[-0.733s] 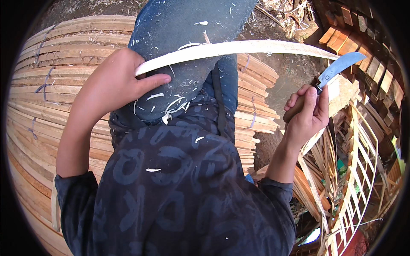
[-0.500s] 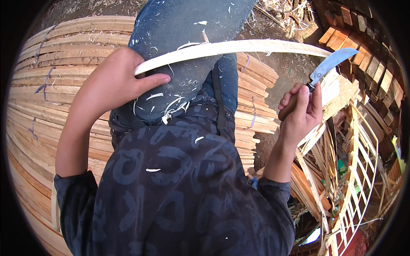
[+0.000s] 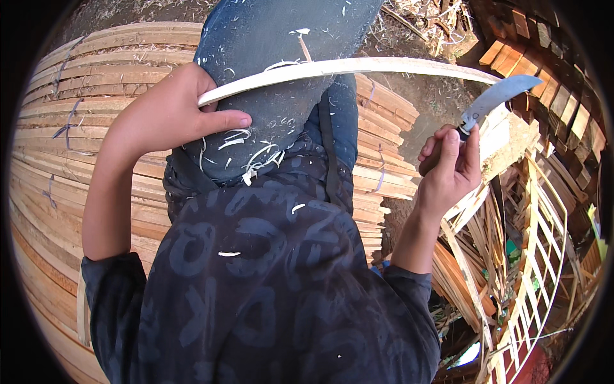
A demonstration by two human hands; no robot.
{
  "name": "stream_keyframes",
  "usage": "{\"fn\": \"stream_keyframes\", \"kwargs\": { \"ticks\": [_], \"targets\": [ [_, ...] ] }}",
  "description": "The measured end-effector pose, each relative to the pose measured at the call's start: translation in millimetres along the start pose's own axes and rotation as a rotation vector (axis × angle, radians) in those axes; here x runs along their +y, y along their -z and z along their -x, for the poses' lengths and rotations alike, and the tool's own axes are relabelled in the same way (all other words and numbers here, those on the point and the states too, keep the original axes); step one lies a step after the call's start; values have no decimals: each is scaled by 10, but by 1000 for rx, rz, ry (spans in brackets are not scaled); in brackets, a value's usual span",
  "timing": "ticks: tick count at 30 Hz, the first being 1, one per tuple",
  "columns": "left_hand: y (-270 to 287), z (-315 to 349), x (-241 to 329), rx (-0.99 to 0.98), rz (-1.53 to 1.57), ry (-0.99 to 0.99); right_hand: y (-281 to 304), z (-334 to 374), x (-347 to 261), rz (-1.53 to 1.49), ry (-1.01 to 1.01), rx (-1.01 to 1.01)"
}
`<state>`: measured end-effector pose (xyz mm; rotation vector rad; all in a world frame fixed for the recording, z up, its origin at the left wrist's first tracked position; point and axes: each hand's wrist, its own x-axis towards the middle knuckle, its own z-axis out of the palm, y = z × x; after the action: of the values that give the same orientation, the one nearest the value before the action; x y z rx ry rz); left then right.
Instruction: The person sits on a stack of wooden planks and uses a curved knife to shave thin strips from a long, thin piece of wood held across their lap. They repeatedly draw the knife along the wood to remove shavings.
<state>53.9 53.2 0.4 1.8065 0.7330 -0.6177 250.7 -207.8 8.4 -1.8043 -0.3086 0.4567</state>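
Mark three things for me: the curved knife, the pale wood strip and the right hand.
Curved knife (image 3: 494, 101): head view, on the blade.
Pale wood strip (image 3: 358, 66): head view, near mid-length.
Right hand (image 3: 453, 165): head view, middle of the hand.

The long strip (image 3: 384, 64) is creamy white, the knife blade (image 3: 502, 96) silvery grey. The shirt (image 3: 262, 288) is black with bluish-grey letter-like shapes; the trousers (image 3: 259, 38) are blue, the stacked slats (image 3: 64, 153) tan.

On both sides of me lie long, pale-brown wooden slats (image 3: 57, 163), some bundled with thin purple ties (image 3: 68, 127), in bright daylight. To my right I see grey-brown bare ground (image 3: 435, 105), reddish-brown stacked wooden blocks (image 3: 511, 61) and a pale, ladder-like wooden lattice (image 3: 529, 205).
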Motion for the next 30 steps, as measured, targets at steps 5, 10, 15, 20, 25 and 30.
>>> {"fn": "stream_keyframes", "kwargs": {
  "ticks": [5,10,15,20,25,30],
  "targets": [
    [97,-58,-63,-129,-22,41,137,-61,-180,120,18,-140],
    [155,-112,-43,-221,-25,69,45,-26,2,168,71,-217],
    [142,-96,-5,-198,42,68,-25,-117,86,23,128,-140],
    [181,-122,34,-244,5,116,21,-229,-48,-51,23,-117],
    [207,-145,32,-279,-14,65,-132,-50,6,444,325,-632],
    [183,-147,22,-273,-23,85,-28,-100,102,399,203,-265]
  ]
}}
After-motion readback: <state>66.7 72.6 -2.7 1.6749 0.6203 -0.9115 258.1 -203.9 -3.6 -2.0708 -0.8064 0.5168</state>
